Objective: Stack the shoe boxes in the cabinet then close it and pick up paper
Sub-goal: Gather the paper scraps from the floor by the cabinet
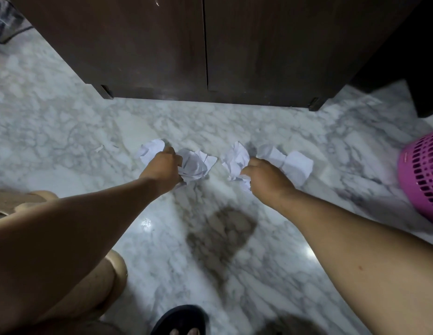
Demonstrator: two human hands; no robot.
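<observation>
The dark brown cabinet (pixel 205 44) stands ahead with both doors shut; no shoe boxes show. Several crumpled white papers lie in a row on the marble floor before it. My left hand (pixel 162 166) grips a crumpled paper (pixel 195 166), with another paper ball (pixel 150 149) just left of its knuckles. My right hand (pixel 266 176) pinches a crumpled paper (pixel 234 160) at its lower edge. One more crumpled paper (pixel 292 164) lies right beside and partly behind that hand.
A pink perforated basket (pixel 422 172) stands at the right edge on the white marble floor (pixel 65 131). A black sandal with toes (pixel 181 319) is at the bottom. My bent knee (pixel 109 274) is at lower left. Tiny paper scraps (pixel 99 148) lie to the left.
</observation>
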